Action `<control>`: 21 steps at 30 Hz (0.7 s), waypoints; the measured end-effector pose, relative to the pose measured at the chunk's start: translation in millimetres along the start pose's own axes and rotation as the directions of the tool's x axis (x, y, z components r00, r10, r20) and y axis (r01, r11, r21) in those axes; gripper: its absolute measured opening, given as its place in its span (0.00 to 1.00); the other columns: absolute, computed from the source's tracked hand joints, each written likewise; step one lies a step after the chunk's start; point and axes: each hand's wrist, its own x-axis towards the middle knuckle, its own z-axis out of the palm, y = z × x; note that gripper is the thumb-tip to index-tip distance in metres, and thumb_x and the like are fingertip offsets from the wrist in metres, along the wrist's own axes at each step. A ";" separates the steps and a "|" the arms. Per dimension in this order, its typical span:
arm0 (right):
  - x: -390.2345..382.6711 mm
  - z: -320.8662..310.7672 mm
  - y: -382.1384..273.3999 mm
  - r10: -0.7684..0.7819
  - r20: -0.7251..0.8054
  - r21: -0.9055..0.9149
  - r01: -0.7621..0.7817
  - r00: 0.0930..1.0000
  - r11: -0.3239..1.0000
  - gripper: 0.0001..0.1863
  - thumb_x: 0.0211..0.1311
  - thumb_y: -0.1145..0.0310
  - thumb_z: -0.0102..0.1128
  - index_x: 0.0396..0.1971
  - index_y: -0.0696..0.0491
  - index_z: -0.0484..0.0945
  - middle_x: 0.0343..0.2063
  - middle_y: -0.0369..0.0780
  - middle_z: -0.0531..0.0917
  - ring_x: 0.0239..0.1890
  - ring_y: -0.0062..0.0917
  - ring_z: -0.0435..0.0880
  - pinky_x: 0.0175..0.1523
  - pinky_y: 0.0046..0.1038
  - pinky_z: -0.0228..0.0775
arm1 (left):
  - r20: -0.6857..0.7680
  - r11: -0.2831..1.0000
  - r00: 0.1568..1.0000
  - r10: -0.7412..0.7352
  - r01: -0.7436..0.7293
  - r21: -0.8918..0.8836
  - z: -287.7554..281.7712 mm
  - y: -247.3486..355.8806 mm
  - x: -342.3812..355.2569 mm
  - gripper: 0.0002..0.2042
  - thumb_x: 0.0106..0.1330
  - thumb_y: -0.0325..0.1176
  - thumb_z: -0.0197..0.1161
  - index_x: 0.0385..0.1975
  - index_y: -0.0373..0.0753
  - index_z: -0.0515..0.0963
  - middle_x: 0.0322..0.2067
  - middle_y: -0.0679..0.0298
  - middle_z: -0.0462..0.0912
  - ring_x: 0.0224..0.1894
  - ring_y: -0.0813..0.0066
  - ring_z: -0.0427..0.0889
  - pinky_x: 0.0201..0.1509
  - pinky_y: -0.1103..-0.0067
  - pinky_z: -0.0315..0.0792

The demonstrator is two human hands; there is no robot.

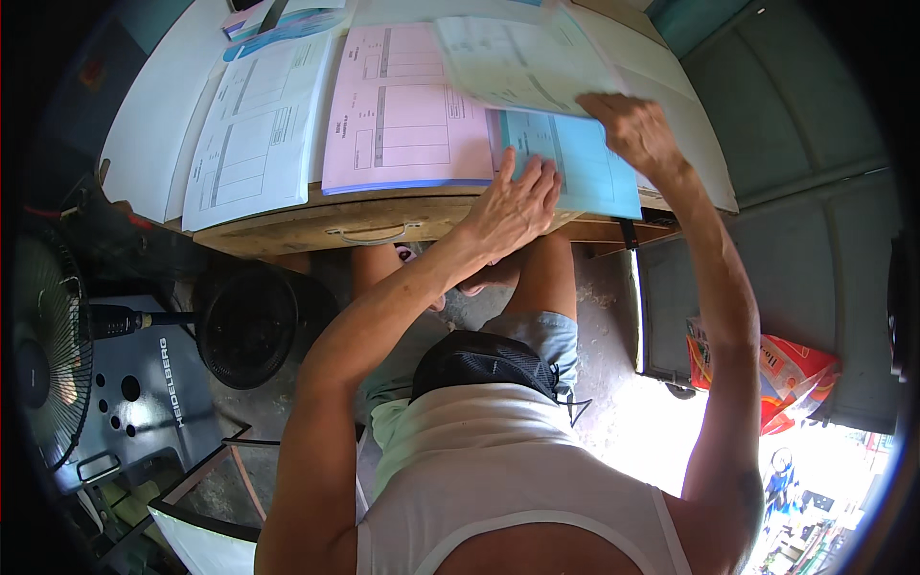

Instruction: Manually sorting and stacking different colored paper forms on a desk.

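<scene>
My right hand [632, 136] pinches the near right edge of a pale green printed form sheet [527, 62], which is lifted and slightly blurred. Under it lies a stack of blue forms [585, 177] at the table's front edge. My left hand [517, 201] rests with fingers spread at the blue stack's left side, close to the pink stack, and grips nothing. The stack of pink forms [412, 144] lies to the left of the blue one. Farther left is a stack of white forms [259, 134]. All carry printed tables.
The papers lie on a white-topped wooden table [144, 144] with a drawer handle [374, 235] facing me. More papers [287, 24] sit at the far left. A fan [43, 355] and a round black bin [249, 326] stand left; a red bag [791, 374] is at right.
</scene>
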 end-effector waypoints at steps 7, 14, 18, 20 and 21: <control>-97.6 15.0 -49.9 0.311 -0.008 0.226 -0.301 0.950 0.926 0.19 0.56 0.81 0.58 0.48 0.53 0.82 0.35 0.45 0.88 0.36 0.39 0.88 0.40 0.35 0.82 | -0.097 0.982 0.994 0.046 -0.062 -0.176 -6.0 -6.2 3.8 0.11 0.61 0.36 0.62 0.41 0.41 0.84 0.45 0.67 0.82 0.52 0.67 0.78 0.59 0.53 0.68; -106.2 -21.1 -90.9 0.245 0.050 0.071 -0.248 0.968 0.966 0.21 0.56 0.79 0.59 0.52 0.59 0.78 0.52 0.46 0.83 0.55 0.41 0.82 0.58 0.36 0.77 | -0.297 0.977 0.950 -0.098 0.035 -0.211 -40.9 -20.6 -7.5 0.14 0.65 0.41 0.64 0.46 0.43 0.83 0.45 0.65 0.82 0.55 0.62 0.76 0.60 0.47 0.67; -126.3 -7.5 -66.9 0.286 0.002 0.059 -0.286 0.958 0.956 0.22 0.54 0.86 0.53 0.50 0.58 0.79 0.48 0.46 0.85 0.48 0.39 0.86 0.54 0.36 0.80 | -0.209 0.980 0.960 -0.185 0.165 -0.108 -98.3 -94.9 -79.8 0.21 0.61 0.41 0.72 0.52 0.40 0.82 0.55 0.61 0.82 0.60 0.59 0.77 0.68 0.60 0.65; -124.1 -6.4 -64.5 0.329 -0.003 0.116 -0.326 0.944 0.938 0.21 0.55 0.86 0.53 0.49 0.57 0.79 0.46 0.48 0.86 0.45 0.40 0.87 0.52 0.38 0.80 | -0.084 0.923 0.921 -0.380 0.384 0.039 -123.2 -147.2 -128.4 0.31 0.64 0.48 0.69 0.61 0.32 0.73 0.59 0.52 0.77 0.62 0.53 0.74 0.66 0.61 0.66; -120.4 -9.4 -63.3 0.384 0.046 0.139 -0.387 0.922 0.912 0.20 0.56 0.85 0.53 0.49 0.56 0.79 0.45 0.48 0.86 0.44 0.42 0.87 0.51 0.38 0.80 | -0.035 0.887 0.898 -0.438 0.438 0.148 -136.6 -170.6 -153.3 0.36 0.65 0.50 0.67 0.65 0.30 0.68 0.64 0.48 0.72 0.65 0.51 0.72 0.66 0.60 0.65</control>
